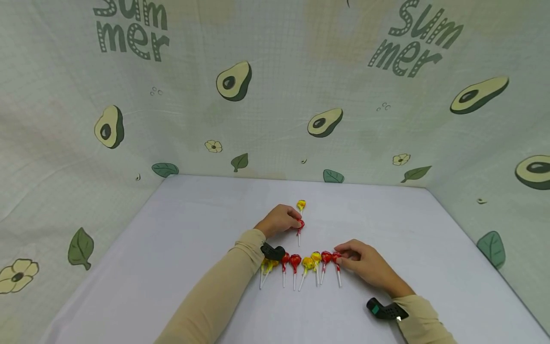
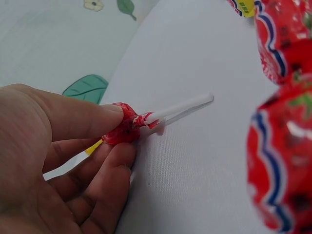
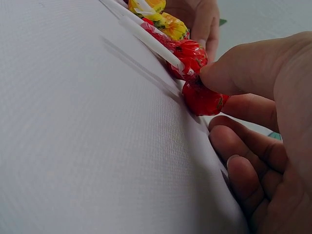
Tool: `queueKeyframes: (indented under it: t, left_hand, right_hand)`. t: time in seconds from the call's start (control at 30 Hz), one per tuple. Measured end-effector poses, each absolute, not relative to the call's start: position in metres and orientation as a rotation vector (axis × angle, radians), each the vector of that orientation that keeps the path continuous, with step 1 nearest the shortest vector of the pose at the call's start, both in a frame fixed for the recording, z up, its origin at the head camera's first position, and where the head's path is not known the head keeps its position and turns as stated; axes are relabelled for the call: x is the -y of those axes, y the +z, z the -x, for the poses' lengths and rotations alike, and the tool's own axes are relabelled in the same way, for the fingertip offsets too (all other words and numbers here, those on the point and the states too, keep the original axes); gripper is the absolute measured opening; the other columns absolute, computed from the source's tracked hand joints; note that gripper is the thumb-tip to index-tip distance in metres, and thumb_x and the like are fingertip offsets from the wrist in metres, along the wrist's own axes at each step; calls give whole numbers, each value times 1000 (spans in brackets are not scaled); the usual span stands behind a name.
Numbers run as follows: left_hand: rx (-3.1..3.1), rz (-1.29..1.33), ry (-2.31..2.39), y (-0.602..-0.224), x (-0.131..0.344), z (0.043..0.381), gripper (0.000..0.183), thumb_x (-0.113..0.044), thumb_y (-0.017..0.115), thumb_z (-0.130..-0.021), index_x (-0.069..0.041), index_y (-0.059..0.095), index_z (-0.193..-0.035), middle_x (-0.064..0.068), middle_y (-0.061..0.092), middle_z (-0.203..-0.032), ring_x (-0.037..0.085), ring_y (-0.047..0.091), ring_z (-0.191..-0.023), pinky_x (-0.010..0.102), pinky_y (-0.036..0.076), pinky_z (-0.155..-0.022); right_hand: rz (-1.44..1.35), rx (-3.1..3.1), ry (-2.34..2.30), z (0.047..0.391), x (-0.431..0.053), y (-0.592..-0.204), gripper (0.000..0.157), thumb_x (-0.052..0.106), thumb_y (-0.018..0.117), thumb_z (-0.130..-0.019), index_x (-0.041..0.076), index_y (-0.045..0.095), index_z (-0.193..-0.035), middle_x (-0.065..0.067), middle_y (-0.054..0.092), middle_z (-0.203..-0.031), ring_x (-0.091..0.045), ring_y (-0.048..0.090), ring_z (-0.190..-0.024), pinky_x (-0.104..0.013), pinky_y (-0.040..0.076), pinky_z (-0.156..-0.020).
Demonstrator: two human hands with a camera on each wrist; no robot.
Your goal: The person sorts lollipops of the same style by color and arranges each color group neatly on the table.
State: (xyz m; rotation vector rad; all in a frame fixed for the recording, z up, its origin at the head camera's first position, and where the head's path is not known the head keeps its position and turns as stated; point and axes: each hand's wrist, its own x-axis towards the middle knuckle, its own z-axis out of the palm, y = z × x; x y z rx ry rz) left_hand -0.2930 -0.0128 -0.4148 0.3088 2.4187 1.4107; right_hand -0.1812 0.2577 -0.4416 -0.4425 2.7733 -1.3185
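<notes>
Toward the middle of the table my left hand (image 1: 279,220) pinches a red-wrapped lollipop (image 2: 120,129) by its candy head. The lollipop's white stick (image 2: 180,108) points back toward the near side. Just beyond it lies a yellow lollipop (image 1: 301,204), its stick partly hidden behind the fingers. My right hand (image 1: 365,263) holds the red lollipop (image 3: 201,101) at the right end of a row, thumb and fingers at its head. Beside that one in the row is another red lollipop (image 1: 326,257).
The row continues leftward with yellow (image 1: 307,263) and red lollipops (image 1: 295,259), sticks toward me. My left wrist camera (image 1: 272,252) partly covers its left end. A white table (image 1: 193,224) carries everything, and a printed cloth (image 1: 275,86) hangs behind and along both sides.
</notes>
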Motion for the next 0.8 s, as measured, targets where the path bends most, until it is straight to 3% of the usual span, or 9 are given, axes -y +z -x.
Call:
queueKeyframes:
  t: [0.23, 0.8]
  left_hand:
    - [-2449, -295, 1385, -417, 10, 294, 15, -15, 77, -88, -11, 72, -101, 0, 65, -94, 17, 55, -85, 30, 46, -74]
    - [-2426, -253, 1414, -419, 7, 295, 13, -16, 77, -89, -12, 71, -100, 2, 66, -90, 17, 59, -80, 28, 48, -70]
  right_hand:
    - [428, -2781, -1308, 181, -257, -442, 29, 28, 77, -90, 14, 72, -115, 2, 64, -97, -14, 58, -87, -25, 48, -73]
    - [428, -2800, -1265, 182, -258, -442, 28, 28, 75, -92, 14, 71, -115, 2, 63, -98, -15, 58, -87, -26, 48, -73]
